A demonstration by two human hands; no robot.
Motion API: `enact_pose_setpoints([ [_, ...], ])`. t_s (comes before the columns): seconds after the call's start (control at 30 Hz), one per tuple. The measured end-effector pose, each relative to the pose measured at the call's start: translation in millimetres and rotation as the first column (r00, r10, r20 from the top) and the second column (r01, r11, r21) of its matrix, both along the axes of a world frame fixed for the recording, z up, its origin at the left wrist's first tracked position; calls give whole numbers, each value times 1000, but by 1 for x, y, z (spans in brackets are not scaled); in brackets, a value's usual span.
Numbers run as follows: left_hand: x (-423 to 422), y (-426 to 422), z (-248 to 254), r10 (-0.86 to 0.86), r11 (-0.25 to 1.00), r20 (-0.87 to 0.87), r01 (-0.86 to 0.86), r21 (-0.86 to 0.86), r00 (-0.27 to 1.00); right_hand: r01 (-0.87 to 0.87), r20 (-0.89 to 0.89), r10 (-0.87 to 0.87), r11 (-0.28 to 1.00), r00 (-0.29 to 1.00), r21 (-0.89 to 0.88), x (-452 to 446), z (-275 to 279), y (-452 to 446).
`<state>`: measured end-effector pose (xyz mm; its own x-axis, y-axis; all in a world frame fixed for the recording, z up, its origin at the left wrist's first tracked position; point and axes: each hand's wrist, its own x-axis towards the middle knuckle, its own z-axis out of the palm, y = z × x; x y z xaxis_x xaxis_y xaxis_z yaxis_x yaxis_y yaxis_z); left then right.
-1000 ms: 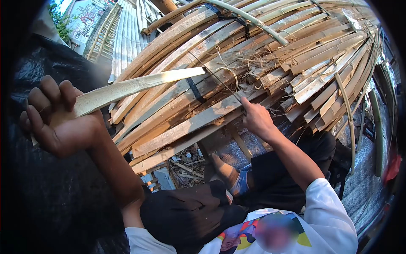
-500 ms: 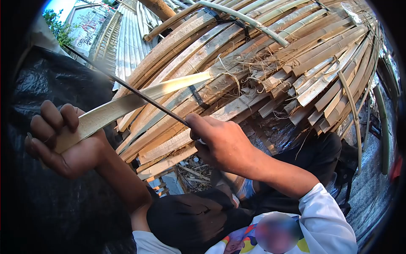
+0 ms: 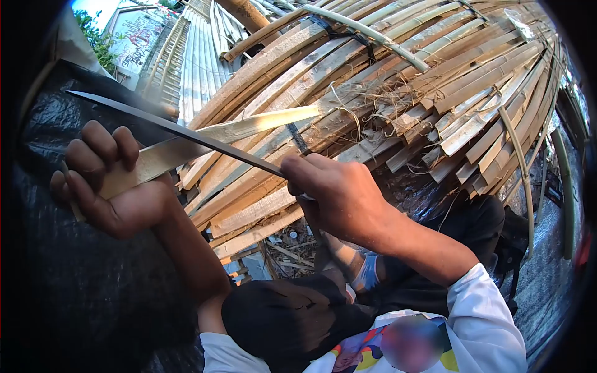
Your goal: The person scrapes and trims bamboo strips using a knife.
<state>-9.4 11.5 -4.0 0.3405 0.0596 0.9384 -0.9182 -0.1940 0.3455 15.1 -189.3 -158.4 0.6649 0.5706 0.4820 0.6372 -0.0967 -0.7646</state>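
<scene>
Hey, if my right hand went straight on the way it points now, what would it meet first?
Probably the pale strip held in your left hand; the knife in your right hand crosses it in view. Depth is unclear, so it might pass above.

One left hand [image 3: 134,204], one right hand [image 3: 339,196], one knife [image 3: 217,145], one pale strip [image 3: 255,125], bamboo slats [image 3: 457,86] past counting.

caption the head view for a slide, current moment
A knife in the right grip crosses in front of a strip held in the left grip, near piled slats.
</scene>
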Motion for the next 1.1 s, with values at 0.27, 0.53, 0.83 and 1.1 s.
enact_pose_setpoints([
  [0.27,1,19,2,61,996,-9,-60,66,998,90,8,-90,989,996,-121,17,-19,-5],
  [0.53,-6,2,-7,-62,998,-18,62,16,998,70,-107,-85,988,991,-140,33,-52,10],
  [0.83,-3,-4,-3,3,1000,12,-3,29,1000,74,27,-73,996,997,-51,20,-20,12],
  [1.1,2,0,0,-5,998,-41,7,56,999,118,-107,-138,978,985,-174,43,-50,0],
])
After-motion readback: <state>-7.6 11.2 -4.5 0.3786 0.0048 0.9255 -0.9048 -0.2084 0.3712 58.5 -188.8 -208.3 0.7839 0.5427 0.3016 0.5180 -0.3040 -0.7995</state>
